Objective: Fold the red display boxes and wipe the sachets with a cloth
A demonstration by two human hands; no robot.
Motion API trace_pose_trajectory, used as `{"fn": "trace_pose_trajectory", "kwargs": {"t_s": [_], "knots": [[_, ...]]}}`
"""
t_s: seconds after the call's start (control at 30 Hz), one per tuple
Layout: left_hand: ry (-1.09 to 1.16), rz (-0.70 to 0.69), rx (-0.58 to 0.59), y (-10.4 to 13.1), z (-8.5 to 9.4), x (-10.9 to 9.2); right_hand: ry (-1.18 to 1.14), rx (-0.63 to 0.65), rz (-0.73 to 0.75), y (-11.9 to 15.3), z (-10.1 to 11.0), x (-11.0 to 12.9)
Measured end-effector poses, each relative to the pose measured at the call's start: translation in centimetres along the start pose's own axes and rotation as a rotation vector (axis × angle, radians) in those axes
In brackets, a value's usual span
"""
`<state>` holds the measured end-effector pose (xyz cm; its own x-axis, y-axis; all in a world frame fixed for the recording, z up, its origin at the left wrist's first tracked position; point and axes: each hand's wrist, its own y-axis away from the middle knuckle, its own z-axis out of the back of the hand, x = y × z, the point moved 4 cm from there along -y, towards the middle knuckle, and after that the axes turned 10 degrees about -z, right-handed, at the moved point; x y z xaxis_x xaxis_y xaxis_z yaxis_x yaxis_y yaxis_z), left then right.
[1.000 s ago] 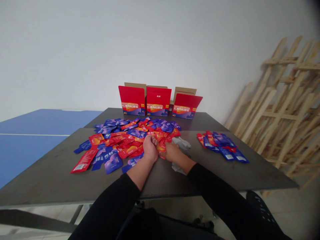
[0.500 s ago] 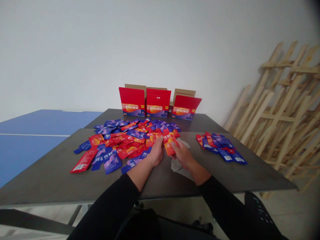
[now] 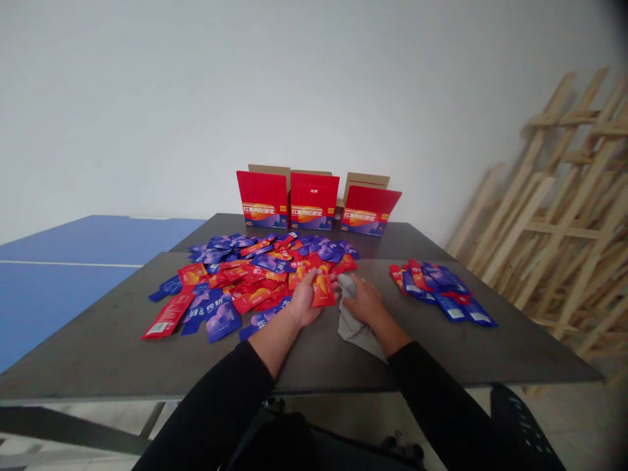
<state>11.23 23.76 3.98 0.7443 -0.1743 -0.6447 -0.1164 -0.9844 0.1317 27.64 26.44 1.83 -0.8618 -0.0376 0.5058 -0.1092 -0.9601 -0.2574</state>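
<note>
In my left hand (image 3: 305, 302) is a red pouch (image 3: 323, 288) with an orange fruit print, held upright over the table with its printed face toward me. My right hand (image 3: 364, 302) is closed on a grey cloth (image 3: 354, 327), whose lower end trails on the tabletop. Just beyond and left of my left hand spreads a heap of red and blue pouches (image 3: 250, 278), lying loose and overlapping. To the right of my right hand lies a smaller pile of red and blue pouches (image 3: 444, 291).
Three red boxes (image 3: 314, 210) with raised flaps stand in a row at the back of the dark table (image 3: 206, 366). A blue table-tennis table (image 3: 63, 281) adjoins on the left. Wooden easels (image 3: 564, 229) lean against the wall at right.
My right hand has let go of the red pouch and taken hold of the grey cloth. The pouch stays in my left hand. The view has shifted slightly.
</note>
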Motion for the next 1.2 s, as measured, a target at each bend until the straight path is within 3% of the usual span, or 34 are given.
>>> {"fn": "trace_pose_trajectory", "kwargs": {"t_s": [0.07, 0.17, 0.3, 0.4, 0.5, 0.63, 0.8, 1.0, 1.2], "knots": [[0.038, 0.018, 0.024, 0.0, 0.1, -0.1, -0.105, -0.031, 0.023, 0.0, 0.4, -0.1], [0.055, 0.043, 0.046, -0.2, 0.3, -0.2, -0.254, -0.192, 0.116, 0.6, 2.1, 0.3], [0.094, 0.058, 0.075, -0.5, 0.4, -0.2, -0.345, -0.305, 0.396, 2.6, 3.3, 2.0], [0.131, 0.121, 0.153, -0.1, 0.1, -0.2, -0.311, -0.155, 0.647, 4.4, 2.5, 3.7], [0.120, 0.229, 0.200, 0.4, 0.0, 0.0, -0.213, 0.060, 0.748, 5.4, 1.3, 5.0], [0.073, 0.316, 0.263, 0.9, 0.0, 0.3, -0.132, 0.144, 0.698, 5.3, 1.0, 5.7], [0.051, 0.293, 0.349, 1.0, -0.2, 0.6, -0.058, 0.036, 0.654, 4.8, 1.5, 5.6], [0.024, 0.236, 0.266, 1.0, -0.1, 0.6, -0.028, -0.107, 0.513, 4.2, 1.8, 4.8], [-0.033, 0.265, 0.266, 1.2, -0.3, 0.9, -0.045, -0.204, 0.365, 3.0, 2.2, 3.7]]}}
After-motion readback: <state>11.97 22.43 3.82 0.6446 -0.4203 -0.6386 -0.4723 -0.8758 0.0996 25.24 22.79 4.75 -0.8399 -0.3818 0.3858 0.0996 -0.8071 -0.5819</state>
